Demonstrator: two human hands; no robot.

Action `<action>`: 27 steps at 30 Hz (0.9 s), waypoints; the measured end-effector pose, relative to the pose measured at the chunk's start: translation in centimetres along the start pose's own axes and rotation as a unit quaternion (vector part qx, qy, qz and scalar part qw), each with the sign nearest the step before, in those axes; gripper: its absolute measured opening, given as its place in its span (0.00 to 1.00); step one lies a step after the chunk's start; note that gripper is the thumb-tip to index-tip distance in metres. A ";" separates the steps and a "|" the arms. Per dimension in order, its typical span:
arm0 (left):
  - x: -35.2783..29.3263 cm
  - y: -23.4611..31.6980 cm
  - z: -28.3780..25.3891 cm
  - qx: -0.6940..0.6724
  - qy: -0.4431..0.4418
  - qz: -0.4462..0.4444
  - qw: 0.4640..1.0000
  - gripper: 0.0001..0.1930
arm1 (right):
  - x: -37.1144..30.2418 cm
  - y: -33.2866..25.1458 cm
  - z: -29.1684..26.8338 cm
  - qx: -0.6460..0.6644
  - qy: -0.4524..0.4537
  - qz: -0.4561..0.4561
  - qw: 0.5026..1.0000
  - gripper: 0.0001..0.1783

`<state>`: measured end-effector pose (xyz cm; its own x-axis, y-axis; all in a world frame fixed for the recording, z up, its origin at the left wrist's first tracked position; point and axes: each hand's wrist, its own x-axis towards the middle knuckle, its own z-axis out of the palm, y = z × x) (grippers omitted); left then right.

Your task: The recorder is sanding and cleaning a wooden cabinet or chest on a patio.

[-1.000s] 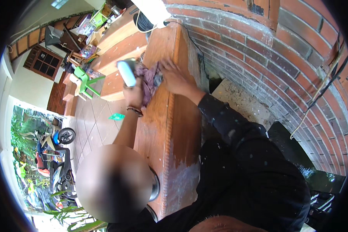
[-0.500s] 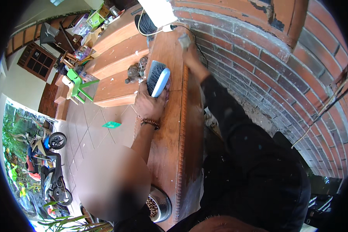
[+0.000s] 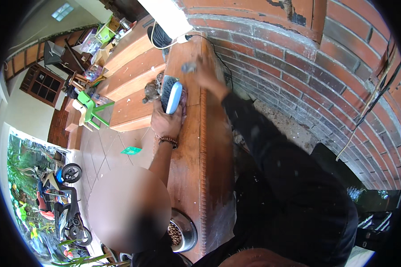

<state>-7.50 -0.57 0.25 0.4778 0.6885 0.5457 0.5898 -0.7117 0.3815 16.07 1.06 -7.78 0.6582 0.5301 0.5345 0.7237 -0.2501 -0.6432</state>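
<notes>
Big curved brick wall [image 3: 298,75] fills the right side, and a long wooden desk [image 3: 196,178] runs along its foot. Toward the near end of the desk sits a metal bowl [image 3: 182,231] with brown pellets in it. The left hand [image 3: 165,122], beaded bracelet at the wrist, is clamped around a scrub brush [image 3: 171,94] (blue-and-white back, dark bristles), tilted up on the desk over a crumpled cloth [image 3: 153,89]. Farther along, the right hand [image 3: 205,73] lies blurred on the desk top, pinching a small grey wad [image 3: 188,67], can't tell what it is.
</notes>
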 end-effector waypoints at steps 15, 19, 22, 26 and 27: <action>0.6 -0.1 0.9 -0.008 0.022 -0.011 1.000 0.28 | -24.0 -12.9 -14.6 0.012 -0.154 -0.134 0.979 0.32; 2.1 0.0 2.2 0.001 -0.017 -0.041 0.999 0.28 | -28.3 -15.1 -14.6 0.110 -0.227 -0.281 0.926 0.28; 4.3 -3.6 1.6 -0.067 -0.072 -0.047 0.994 0.32 | -22.4 -14.6 -12.1 0.074 -0.221 -0.262 0.937 0.17; 4.8 -3.4 0.6 -0.010 -0.057 -0.030 0.998 0.34 | -17.6 -14.3 -15.5 0.115 -0.038 -0.193 0.974 0.14; 3.9 -3.1 0.1 -0.015 -0.055 -0.020 0.998 0.35 | -16.8 -14.5 -16.0 0.184 0.060 -0.124 0.973 0.16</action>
<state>-7.37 4.31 1.10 0.5239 0.7268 0.4442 0.5913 -0.6857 0.4246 -2.21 -17.15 1.35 0.5084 0.4339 0.7438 0.7545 0.1918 -0.6276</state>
